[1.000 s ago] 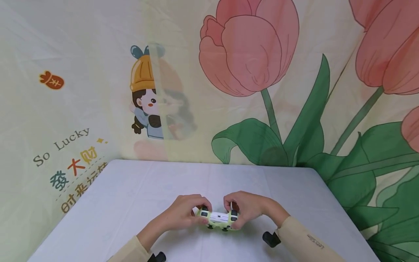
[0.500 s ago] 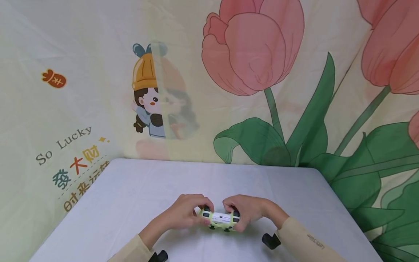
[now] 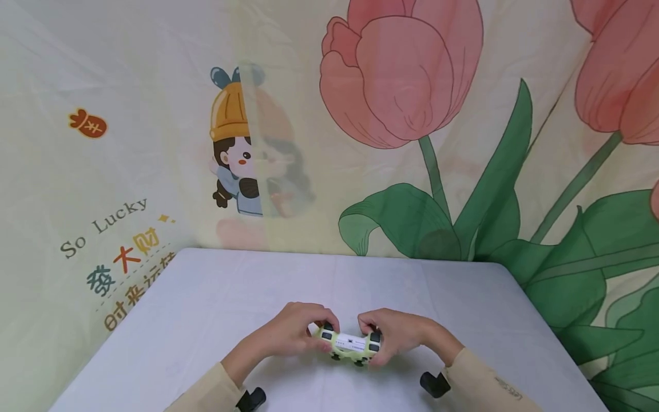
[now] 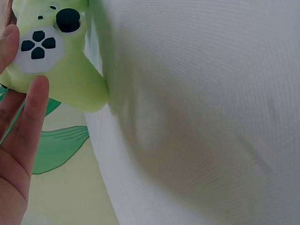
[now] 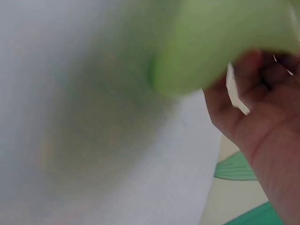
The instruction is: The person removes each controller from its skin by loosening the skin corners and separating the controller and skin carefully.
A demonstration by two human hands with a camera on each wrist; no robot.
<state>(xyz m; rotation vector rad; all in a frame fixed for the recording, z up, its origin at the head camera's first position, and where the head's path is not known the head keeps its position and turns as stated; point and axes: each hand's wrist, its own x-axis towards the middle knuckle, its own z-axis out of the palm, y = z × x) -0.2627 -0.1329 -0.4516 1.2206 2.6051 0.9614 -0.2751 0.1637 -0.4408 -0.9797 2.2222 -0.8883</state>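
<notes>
A light green game controller [image 3: 351, 343] stands on edge over the white table, its white top edge with black shoulder buttons turned up toward the head camera. My left hand [image 3: 298, 329] pinches its left end between thumb and fingers. At the other end my right hand [image 3: 399, 335] grips it, fingers curled behind and thumb in front. In the left wrist view the controller's face shows a black direction pad [image 4: 38, 45] and a black thumbstick [image 4: 68, 20]. The right wrist view has one blurred green grip [image 5: 201, 51] beside the palm.
A white cloth covers the table [image 3: 247, 280]. Behind it hangs a curtain [image 3: 288, 34] printed with pink tulips, green leaves and a cartoon child. Black wrist-camera mounts [image 3: 435, 384] stick out from both beige sleeves.
Both hands and the controller have shifted slightly right in the head view, along with the background. My right fingers have curled in closer behind the controller's right end.
</notes>
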